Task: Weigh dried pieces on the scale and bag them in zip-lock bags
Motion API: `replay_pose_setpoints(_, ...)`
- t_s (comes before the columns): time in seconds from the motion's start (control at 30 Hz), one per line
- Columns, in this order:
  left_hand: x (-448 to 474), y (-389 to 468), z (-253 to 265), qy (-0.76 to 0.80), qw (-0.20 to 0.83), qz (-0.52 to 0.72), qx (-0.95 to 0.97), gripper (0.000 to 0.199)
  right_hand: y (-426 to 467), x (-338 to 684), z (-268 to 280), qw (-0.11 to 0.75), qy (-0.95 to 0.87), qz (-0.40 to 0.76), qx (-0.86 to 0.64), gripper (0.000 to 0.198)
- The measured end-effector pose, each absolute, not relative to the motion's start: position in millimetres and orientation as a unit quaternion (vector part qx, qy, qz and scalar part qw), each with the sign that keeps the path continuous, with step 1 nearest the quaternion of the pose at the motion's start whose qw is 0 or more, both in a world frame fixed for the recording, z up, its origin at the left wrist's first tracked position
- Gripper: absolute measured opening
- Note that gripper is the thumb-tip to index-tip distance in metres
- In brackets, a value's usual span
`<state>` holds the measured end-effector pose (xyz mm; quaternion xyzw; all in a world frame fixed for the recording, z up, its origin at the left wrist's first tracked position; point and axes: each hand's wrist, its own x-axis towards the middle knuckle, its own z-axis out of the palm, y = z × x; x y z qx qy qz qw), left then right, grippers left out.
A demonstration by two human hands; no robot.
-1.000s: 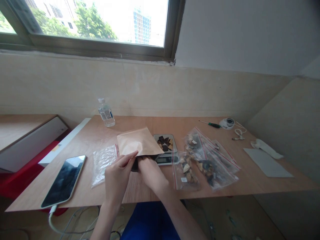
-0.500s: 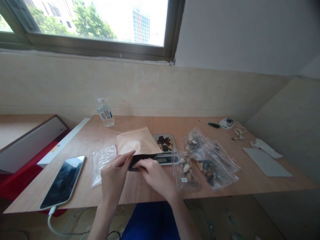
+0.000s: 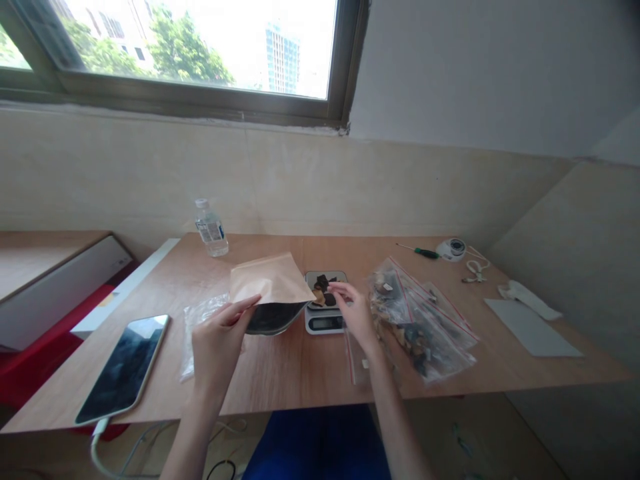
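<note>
A brown kraft paper pouch (image 3: 270,279) is gripped at its near left edge by my left hand (image 3: 220,340). Its mouth gapes toward me, showing a dark inside. To its right stands a small digital scale (image 3: 311,327) with dried dark and tan pieces (image 3: 325,288), possibly mushrooms, on its platform. Over the platform's right side, my right hand (image 3: 354,312) reaches with thumb and fingertips a little apart, close to the pieces. Whether the fingertips touch them is unclear. My right wrist and forearm partly cover a clear zip bag (image 3: 354,363).
Several clear zip bags of dried pieces (image 3: 420,333) lie right of the scale. Clear plastic packaging (image 3: 195,337) and a charging phone (image 3: 125,367) are left. Behind stand a water bottle (image 3: 211,230), a screwdriver (image 3: 425,253) and a white dome camera (image 3: 451,249). White paper (image 3: 533,327) lies far right.
My right hand has left the pouch's mouth and moved right to the pieces on the scale. The pouch, still in my left hand, has shifted slightly left and its mouth shows wider.
</note>
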<state>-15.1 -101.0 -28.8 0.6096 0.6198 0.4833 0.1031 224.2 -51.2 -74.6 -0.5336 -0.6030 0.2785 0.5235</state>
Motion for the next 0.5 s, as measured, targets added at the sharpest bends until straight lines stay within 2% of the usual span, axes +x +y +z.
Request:
replay_pose_setpoints(0.13,-14,-98,-29,0.617,0.111,0.489,0.607,0.022,-69,211,-53,0.542,-0.602,0.336,-0.479,0.023)
replay_pose_setpoints(0.27,-12,-92,-22,0.644,0.115,0.483,0.581,0.023,-96,187,-28,0.510,-0.654,0.369,-0.420,0.018)
replay_pose_setpoints(0.4,-10,-84,-9,0.663,0.106,0.467,0.576,0.026,-99,167,-19,0.498,-0.717,0.278,-0.400,0.019)
replay_pose_setpoints(0.5,-9,-79,-2,0.669,0.090,0.455,0.581,0.024,-89,153,-17,0.444,-0.782,0.192,-0.393,0.028)
